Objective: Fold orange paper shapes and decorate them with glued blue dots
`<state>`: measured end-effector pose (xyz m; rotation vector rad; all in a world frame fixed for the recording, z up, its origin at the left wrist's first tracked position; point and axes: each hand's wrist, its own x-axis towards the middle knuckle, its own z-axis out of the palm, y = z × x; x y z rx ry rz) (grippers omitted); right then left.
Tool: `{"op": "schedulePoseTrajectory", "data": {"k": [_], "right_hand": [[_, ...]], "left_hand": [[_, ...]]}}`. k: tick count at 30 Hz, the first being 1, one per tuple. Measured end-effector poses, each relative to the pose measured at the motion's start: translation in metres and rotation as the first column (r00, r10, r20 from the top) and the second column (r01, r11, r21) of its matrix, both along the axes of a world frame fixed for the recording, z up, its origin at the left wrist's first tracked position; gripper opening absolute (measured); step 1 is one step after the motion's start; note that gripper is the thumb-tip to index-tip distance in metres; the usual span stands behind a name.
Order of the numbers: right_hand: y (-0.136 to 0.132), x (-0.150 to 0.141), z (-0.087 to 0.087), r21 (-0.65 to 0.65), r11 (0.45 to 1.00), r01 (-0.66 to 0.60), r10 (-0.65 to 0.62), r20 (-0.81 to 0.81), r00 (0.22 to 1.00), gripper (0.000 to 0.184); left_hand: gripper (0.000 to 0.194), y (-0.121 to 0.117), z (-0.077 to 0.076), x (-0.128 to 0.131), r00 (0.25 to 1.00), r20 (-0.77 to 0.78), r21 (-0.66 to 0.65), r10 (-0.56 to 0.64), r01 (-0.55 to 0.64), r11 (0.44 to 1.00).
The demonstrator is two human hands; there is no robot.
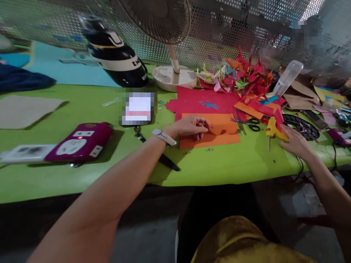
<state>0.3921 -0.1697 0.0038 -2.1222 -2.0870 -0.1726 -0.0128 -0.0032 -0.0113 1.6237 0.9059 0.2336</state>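
My left hand (pixel 192 127), with a white-banded watch on the wrist, is closed over an orange sheet (pixel 189 142). Its thumb and fingertips pinch the left end of a small cut orange paper piece (pixel 218 128) with a blue dot. To the right, my right hand (pixel 296 141) grips the handle of a yellow glue gun (pixel 274 130), whose nozzle end points left. Black-handled scissors (pixel 253 124) lie between the two hands. Under the orange sheet's far edge is red paper (pixel 203 98) with blue specks on it.
Folded paper shapes (pixel 246 75) are heaped behind the red paper, beside a fan (pixel 172 76). A black bottle (pixel 117 58), a blurred-out phone-like item (pixel 138 107) and a purple power strip (pixel 82 142) stand left. A black round tray (pixel 301 127) lies right, near a cord.
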Motion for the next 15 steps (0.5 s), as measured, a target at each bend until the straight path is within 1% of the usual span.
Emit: {"op": "schedulePoseTrajectory", "data": {"k": [2, 4, 7, 9, 11, 15], "right_hand": [[0.005, 0.000, -0.005, -0.008, 1.000, 0.004, -0.004, 0.014, 1.000, 0.055], [0.010, 0.000, -0.010, 0.033, 0.999, -0.007, 0.007, 0.011, 1.000, 0.054], [0.013, 0.002, -0.015, 0.131, 0.991, -0.022, 0.024, -0.016, 1.000, 0.055], [0.012, 0.001, -0.016, 0.220, 0.975, -0.030, 0.039, -0.036, 0.999, 0.052], [0.010, -0.003, -0.015, 0.328, 0.943, -0.049, 0.068, -0.047, 0.997, 0.049], [0.015, -0.017, -0.009, 0.525, 0.847, -0.084, 0.140, -0.068, 0.988, 0.040]], "left_hand": [[0.009, 0.000, 0.000, 0.000, 1.000, -0.008, 0.001, 0.004, -0.004, 1.000], [0.009, 0.000, 0.000, 0.000, 1.000, -0.009, 0.004, -0.001, 0.001, 1.000], [0.008, 0.001, -0.002, 0.000, 1.000, 0.002, 0.003, -0.016, 0.016, 1.000], [0.007, 0.002, -0.002, -0.001, 1.000, 0.011, -0.002, -0.012, 0.012, 1.000], [0.007, 0.002, -0.003, 0.000, 1.000, 0.019, -0.005, -0.009, 0.009, 1.000], [0.006, 0.000, -0.001, 0.000, 0.999, 0.047, -0.008, -0.013, 0.013, 1.000]]}}
